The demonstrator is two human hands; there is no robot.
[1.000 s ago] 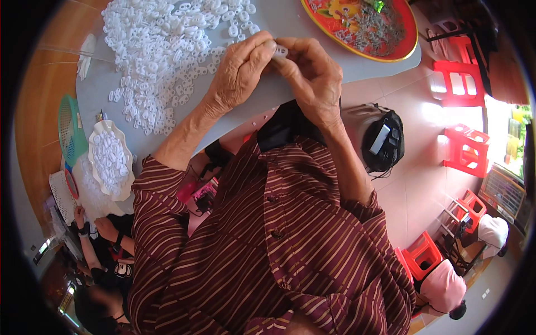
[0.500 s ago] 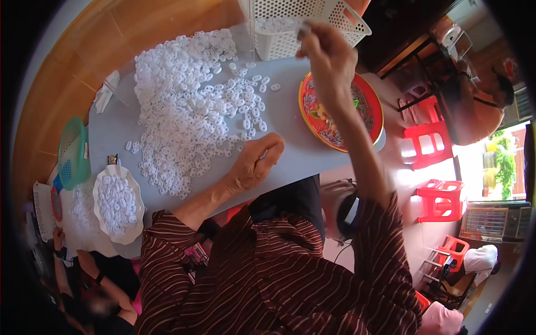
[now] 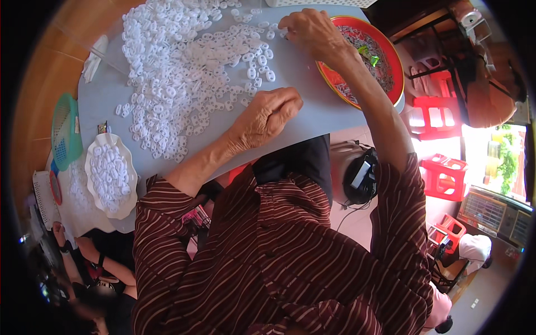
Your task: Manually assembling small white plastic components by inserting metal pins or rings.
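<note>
A broad heap of small white plastic pieces, each with two holes, (image 3: pixel 167 84) covers the left of the grey table (image 3: pixel 301 114). My left hand (image 3: pixel 268 117) rests near the front edge as a loose fist, thumb against the bent index finger; whatever it holds is hidden. Farther off, my right hand (image 3: pixel 318 36) reaches past the heap's right side, its bent fingertips on a loose white plastic piece (image 3: pixel 283 32). Beneath my right forearm is a round red tray (image 3: pixel 393 53) with many tiny slim metallic-looking parts and a green object (image 3: pixel 367 56).
A white perforated basket (image 3: pixel 318 3) stands at the far edge. Left are a scalloped white dish (image 3: pixel 134 173) of white pieces and a teal basket (image 3: pixel 67 131). A co-worker's arm (image 3: pixel 106 259) shows lower left. Red stools (image 3: pixel 444 176) stand on the right.
My right hand has come down from beside the white basket, moving left to the loose pieces at the heap's edge. My left hand stays closed near the table edge. The view has shifted.
</note>
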